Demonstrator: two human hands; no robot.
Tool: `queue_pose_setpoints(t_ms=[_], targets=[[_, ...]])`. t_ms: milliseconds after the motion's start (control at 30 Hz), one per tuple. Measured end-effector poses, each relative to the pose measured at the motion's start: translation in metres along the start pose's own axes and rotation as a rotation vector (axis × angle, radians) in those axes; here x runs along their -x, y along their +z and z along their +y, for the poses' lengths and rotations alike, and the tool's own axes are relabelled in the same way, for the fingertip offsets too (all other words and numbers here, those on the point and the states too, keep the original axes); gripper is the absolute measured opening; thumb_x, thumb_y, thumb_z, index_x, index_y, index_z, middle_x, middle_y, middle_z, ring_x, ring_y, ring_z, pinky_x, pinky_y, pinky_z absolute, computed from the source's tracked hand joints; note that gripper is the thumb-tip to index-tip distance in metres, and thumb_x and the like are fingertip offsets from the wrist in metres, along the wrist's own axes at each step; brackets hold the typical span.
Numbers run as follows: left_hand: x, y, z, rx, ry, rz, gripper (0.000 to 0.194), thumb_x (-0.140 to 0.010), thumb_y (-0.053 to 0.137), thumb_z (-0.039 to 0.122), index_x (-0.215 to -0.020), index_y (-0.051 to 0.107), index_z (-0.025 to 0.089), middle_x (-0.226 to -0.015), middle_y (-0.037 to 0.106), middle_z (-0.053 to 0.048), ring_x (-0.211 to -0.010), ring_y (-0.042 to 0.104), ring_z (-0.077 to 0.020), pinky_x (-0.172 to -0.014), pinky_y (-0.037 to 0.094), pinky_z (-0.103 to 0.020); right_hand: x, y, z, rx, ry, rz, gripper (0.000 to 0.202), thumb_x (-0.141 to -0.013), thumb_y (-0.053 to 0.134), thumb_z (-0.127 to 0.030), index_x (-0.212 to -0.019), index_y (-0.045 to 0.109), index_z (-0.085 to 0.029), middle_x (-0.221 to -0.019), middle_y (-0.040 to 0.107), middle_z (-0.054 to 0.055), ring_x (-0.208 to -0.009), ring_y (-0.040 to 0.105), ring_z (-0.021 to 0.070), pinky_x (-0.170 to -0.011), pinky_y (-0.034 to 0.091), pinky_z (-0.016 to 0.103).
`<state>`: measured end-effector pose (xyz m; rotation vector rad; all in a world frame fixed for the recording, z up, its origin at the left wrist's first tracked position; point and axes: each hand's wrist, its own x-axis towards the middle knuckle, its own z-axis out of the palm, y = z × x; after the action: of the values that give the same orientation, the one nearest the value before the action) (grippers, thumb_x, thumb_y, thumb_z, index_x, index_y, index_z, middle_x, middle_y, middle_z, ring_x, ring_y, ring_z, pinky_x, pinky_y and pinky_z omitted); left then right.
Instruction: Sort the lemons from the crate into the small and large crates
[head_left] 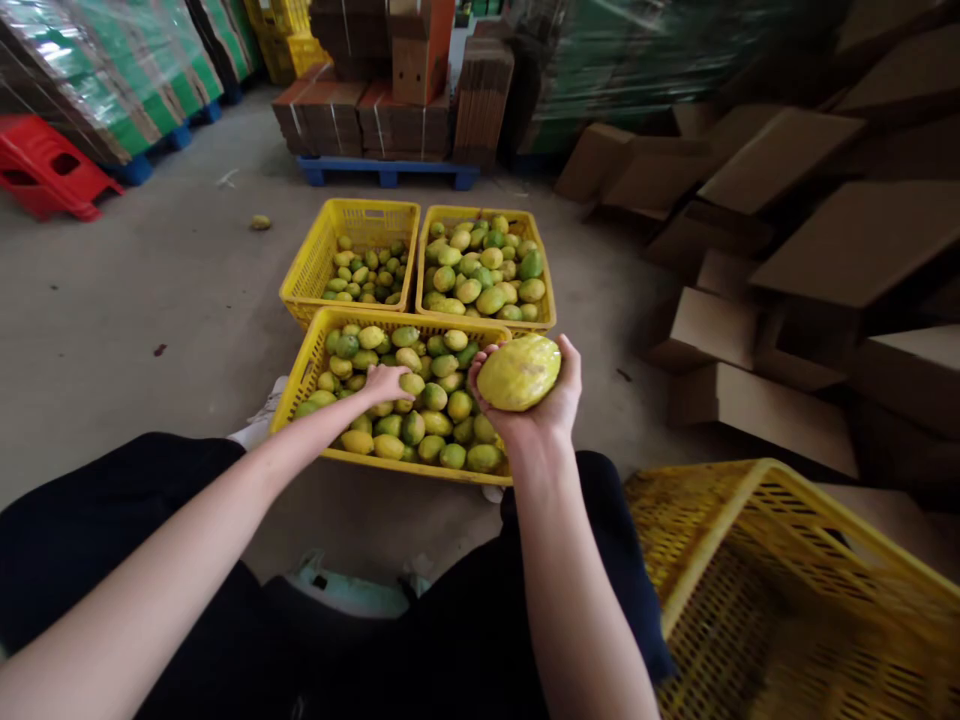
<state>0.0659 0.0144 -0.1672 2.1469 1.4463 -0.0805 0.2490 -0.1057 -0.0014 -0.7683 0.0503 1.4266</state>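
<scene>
My right hand [551, 405] is raised palm up over the right edge of the front yellow crate [300, 375], its fingers curled round a large yellow-green oval fruit [520, 372]. Inside that crate, my left hand [386, 383] has its fingers and thumb closed about a smaller yellow-green fruit [412, 384]. Many similar fruits, some greener, fill the crate around it. Behind stand two more yellow crates. The back left crate [307, 268] is only partly filled with small fruits, while the back right crate [551, 290] is heaped with larger ones.
At my right stands an empty yellow crate [739, 500], with loose cardboard boxes [780, 410] piled beyond it. A blue pallet [386, 172] bears bundled cartons ahead. A red stool [49, 165] lies at the left, and one fruit [260, 222] rests on the floor.
</scene>
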Motion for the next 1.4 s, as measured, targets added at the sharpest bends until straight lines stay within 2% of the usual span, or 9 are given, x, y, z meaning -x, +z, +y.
queue_pose_setpoints(t_ms=[167,267,367,567,767,933,1067,1233,1400], targets=[[0.029,-0.066,-0.001,0.557,0.034,0.072,0.063,-0.080,0.076,0.038,-0.137,0.057,0.019,-0.141,0.062,-0.013,-0.129,0.058,-0.0292,-0.106,0.049,-0.039,0.005,0.006,-0.001,0.058,0.006,0.035,0.036,-0.074,0.069,-0.056,-0.092,0.063,-0.025,-0.084,0.071,0.003,-0.082,0.070,0.0246,-0.067,0.062,0.044],[0.066,-0.110,0.000,0.999,0.102,0.019,0.054,-0.089,0.062,0.034,-0.140,0.051,0.021,-0.141,0.062,-0.011,-0.128,0.061,-0.0259,-0.108,0.050,-0.041,0.009,0.014,0.006,0.120,0.027,-0.015,0.030,-0.071,0.076,-0.039,-0.091,0.064,-0.021,-0.085,0.074,0.004,-0.081,0.072,0.0248,-0.064,0.061,0.039],[0.102,-0.135,0.004,1.287,0.175,-0.019,0.051,-0.087,0.056,0.024,-0.138,0.054,0.018,-0.133,0.068,-0.010,-0.124,0.064,-0.0247,-0.114,0.046,-0.043,0.010,0.020,0.020,0.231,0.013,-0.102,0.031,-0.064,0.080,-0.027,-0.089,0.063,-0.019,-0.079,0.073,0.003,-0.071,0.071,0.0215,-0.058,0.060,0.034],[0.126,-0.115,0.010,1.678,0.091,0.062,0.056,-0.074,0.063,0.007,-0.129,0.061,0.018,-0.118,0.074,-0.009,-0.116,0.069,-0.0253,-0.107,0.052,-0.038,0.008,0.024,0.060,0.667,-0.251,-0.220,0.054,-0.049,0.092,-0.027,-0.097,0.065,-0.022,-0.085,0.073,-0.002,-0.077,0.068,0.0184,-0.068,0.058,0.029],[0.130,-0.094,0.016,1.827,0.291,-0.003,0.062,-0.062,0.083,0.014,-0.122,0.065,0.021,-0.118,0.073,-0.009,-0.125,0.062,-0.0304,-0.109,0.048,-0.043,0.004,0.024,0.072,0.928,-0.410,-0.365,0.053,-0.055,0.088,-0.034,-0.100,0.063,-0.024,-0.092,0.070,-0.001,-0.089,0.066,0.0222,-0.084,0.056,0.036],[0.132,-0.104,0.021,1.523,0.395,0.332,0.066,-0.050,0.092,0.013,-0.111,0.069,0.023,-0.119,0.071,-0.005,-0.120,0.063,-0.0263,-0.107,0.047,-0.036,0.002,0.024,0.063,1.161,-0.882,-0.484,0.051,-0.065,0.082,-0.028,-0.111,0.059,-0.025,-0.109,0.068,0.003,-0.101,0.064,0.0244,-0.096,0.051,0.041],[0.138,-0.110,0.026,1.385,0.392,0.476,0.067,-0.050,0.091,0.011,-0.113,0.069,0.022,-0.119,0.070,-0.005,-0.118,0.064,-0.0268,-0.105,0.048,-0.034,0.004,0.023,0.060,1.186,-1.029,-0.472,0.050,-0.069,0.081,-0.028,-0.114,0.059,-0.025,-0.109,0.067,0.004,-0.101,0.064,0.0249,-0.095,0.051,0.042],[0.141,-0.115,0.032,1.587,0.279,0.286,0.046,-0.067,0.076,0.020,-0.112,0.071,0.019,-0.116,0.072,-0.007,-0.122,0.062,-0.0295,-0.104,0.050,-0.037,0.007,0.025,0.068,0.966,-0.724,-0.403,0.058,-0.070,0.080,-0.034,-0.123,0.058,-0.029,-0.125,0.065,0.002,-0.116,0.061,0.0258,-0.104,0.050,0.044],[0.130,-0.118,0.039,2.005,-0.138,0.097,0.041,-0.084,0.049,0.029,-0.119,0.066,0.016,-0.094,0.075,-0.008,-0.097,0.072,-0.0269,-0.084,0.061,-0.041,0.004,0.037,0.080,0.538,-0.160,-0.348,0.036,-0.073,0.072,-0.035,-0.106,0.063,-0.025,-0.090,0.070,-0.001,-0.090,0.070,0.0226,-0.081,0.062,0.038]])
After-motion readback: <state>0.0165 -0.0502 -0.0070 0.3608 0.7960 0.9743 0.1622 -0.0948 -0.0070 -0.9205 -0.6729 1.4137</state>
